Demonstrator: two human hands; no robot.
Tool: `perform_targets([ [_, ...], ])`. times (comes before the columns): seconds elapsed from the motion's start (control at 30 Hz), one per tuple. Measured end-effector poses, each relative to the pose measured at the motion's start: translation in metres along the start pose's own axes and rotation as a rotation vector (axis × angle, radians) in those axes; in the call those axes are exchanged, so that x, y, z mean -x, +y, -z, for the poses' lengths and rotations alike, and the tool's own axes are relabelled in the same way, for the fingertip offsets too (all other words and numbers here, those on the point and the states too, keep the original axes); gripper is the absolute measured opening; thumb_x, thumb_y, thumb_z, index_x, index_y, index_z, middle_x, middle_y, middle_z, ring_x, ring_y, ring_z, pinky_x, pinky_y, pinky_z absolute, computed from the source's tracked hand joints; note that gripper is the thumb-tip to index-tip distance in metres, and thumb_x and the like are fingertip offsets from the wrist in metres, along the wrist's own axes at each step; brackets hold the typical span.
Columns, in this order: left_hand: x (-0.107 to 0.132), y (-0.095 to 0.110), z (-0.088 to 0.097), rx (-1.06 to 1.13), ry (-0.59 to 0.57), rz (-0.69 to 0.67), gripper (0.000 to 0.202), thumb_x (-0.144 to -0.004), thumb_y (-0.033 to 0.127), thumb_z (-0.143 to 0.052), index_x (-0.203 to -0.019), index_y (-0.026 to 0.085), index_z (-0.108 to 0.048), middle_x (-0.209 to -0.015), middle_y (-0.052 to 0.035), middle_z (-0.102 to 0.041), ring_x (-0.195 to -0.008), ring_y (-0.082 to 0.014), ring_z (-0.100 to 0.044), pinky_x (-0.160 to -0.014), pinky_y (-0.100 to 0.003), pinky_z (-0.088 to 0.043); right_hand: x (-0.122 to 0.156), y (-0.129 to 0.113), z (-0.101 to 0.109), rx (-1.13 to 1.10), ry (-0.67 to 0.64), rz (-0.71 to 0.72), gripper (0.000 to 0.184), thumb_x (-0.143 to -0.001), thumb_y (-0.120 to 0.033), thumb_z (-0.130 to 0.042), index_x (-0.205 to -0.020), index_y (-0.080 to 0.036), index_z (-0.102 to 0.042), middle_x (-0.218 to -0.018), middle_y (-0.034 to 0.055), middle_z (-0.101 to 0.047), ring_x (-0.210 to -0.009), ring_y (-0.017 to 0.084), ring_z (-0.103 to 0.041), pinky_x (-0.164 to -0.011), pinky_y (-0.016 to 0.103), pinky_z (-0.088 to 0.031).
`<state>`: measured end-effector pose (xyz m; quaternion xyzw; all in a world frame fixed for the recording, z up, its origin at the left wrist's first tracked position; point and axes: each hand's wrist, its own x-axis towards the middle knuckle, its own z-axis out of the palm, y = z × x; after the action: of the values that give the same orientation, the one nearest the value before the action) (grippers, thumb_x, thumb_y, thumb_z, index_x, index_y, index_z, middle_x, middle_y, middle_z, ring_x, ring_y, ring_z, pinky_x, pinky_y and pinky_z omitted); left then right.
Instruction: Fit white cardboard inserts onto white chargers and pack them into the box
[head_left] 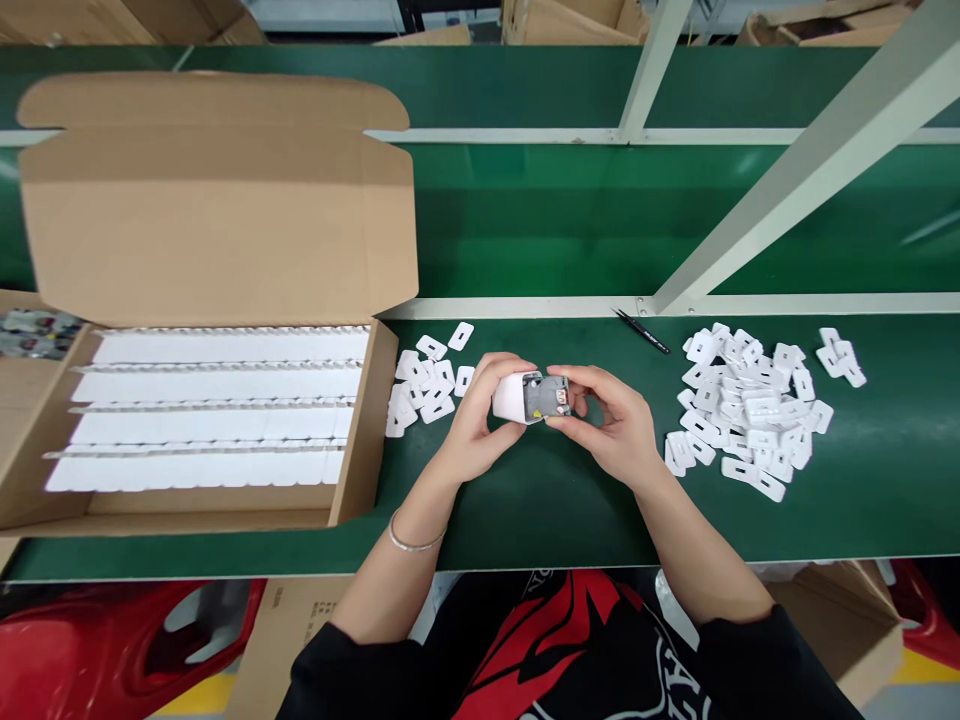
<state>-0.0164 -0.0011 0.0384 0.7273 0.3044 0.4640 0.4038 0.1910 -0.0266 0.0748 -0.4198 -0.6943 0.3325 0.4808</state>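
A small white plastic casing (509,399) lies between the thumb and fingers of my left hand (484,415). Out of its right end sticks a grey inner part (546,397) with small metal and reddish details, too small to make out. My right hand (611,420) pinches the right end of that grey part. Both hands are just above the green tabletop. Left of my left hand lies a loose group of white slotted plates (429,380). A larger pile of similar plates (750,405) is to the right of my right hand.
An open cardboard box (360,430) at the left holds several rows of white pieces between dividers. Black tweezers (641,331) lie behind my right hand. A slanting white metal beam (795,165) rises at the back right. The green table's (540,530) front edge is near my body.
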Motion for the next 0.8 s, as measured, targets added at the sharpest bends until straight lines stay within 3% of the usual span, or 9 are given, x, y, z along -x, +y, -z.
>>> perform_targets([
  [0.27,0.0,-0.001,0.0,0.007,0.004,0.012,0.043,-0.095,0.033,-0.062,-0.137,0.029,-0.054,-0.126,-0.0103,-0.052,-0.12,-0.0293,-0.054,-0.101,-0.046,-0.051,-0.001,0.001,0.001,0.049,-0.008,-0.016,0.036,-0.095,-0.043,-0.077,-0.128,-0.029,-0.072,-0.085,0.0014,-0.064,-0.072,0.018,-0.057,-0.073,0.036,-0.057],
  [0.47,0.0,-0.001,-0.002,0.032,-0.004,0.017,0.043,-0.094,0.03,-0.065,-0.135,0.028,-0.055,-0.126,-0.01,-0.052,-0.12,-0.0291,-0.054,-0.101,-0.046,-0.051,0.001,0.004,-0.001,0.099,-0.079,0.052,0.035,-0.097,-0.037,-0.076,-0.131,-0.031,-0.068,-0.089,0.0013,-0.063,-0.073,0.017,-0.055,-0.071,0.033,-0.053],
  [0.53,0.0,-0.001,-0.004,0.035,-0.006,0.015,0.043,-0.094,0.03,-0.065,-0.135,0.028,-0.054,-0.126,-0.0101,-0.053,-0.12,-0.0289,-0.055,-0.101,-0.046,-0.052,0.001,0.006,-0.001,0.1,-0.131,0.044,0.048,-0.095,-0.046,-0.077,-0.138,-0.032,-0.063,-0.1,0.0037,-0.064,-0.078,0.018,-0.055,-0.075,0.035,-0.054],
  [0.63,0.0,-0.001,-0.005,0.034,-0.004,-0.001,0.042,-0.095,0.032,-0.066,-0.135,0.028,-0.053,-0.126,-0.0107,-0.054,-0.121,-0.029,-0.056,-0.1,-0.047,-0.053,0.002,0.012,-0.003,-0.054,-0.173,-0.055,0.078,-0.092,-0.069,-0.07,-0.154,-0.03,-0.047,-0.115,0.0074,-0.06,-0.08,0.018,-0.055,-0.077,0.037,-0.056],
  [0.73,-0.001,0.0,-0.006,0.028,0.014,-0.041,0.042,-0.095,0.031,-0.069,-0.134,0.028,-0.054,-0.126,-0.0113,-0.058,-0.124,-0.0299,-0.057,-0.102,-0.049,-0.053,0.004,0.018,-0.009,-0.323,-0.203,-0.254,0.07,-0.102,-0.075,-0.043,-0.151,-0.025,-0.047,-0.113,0.008,-0.062,-0.08,0.017,-0.06,-0.078,0.035,-0.058],
  [0.8,-0.001,0.002,-0.007,0.019,0.012,-0.061,0.044,-0.095,0.03,-0.07,-0.136,0.028,-0.055,-0.128,-0.0118,-0.059,-0.126,-0.0301,-0.058,-0.103,-0.05,-0.053,0.004,0.021,-0.014,-0.445,-0.233,-0.367,0.064,-0.104,-0.074,-0.041,-0.139,-0.022,-0.056,-0.111,0.0083,-0.066,-0.087,0.018,-0.065,-0.08,0.035,-0.059],
])
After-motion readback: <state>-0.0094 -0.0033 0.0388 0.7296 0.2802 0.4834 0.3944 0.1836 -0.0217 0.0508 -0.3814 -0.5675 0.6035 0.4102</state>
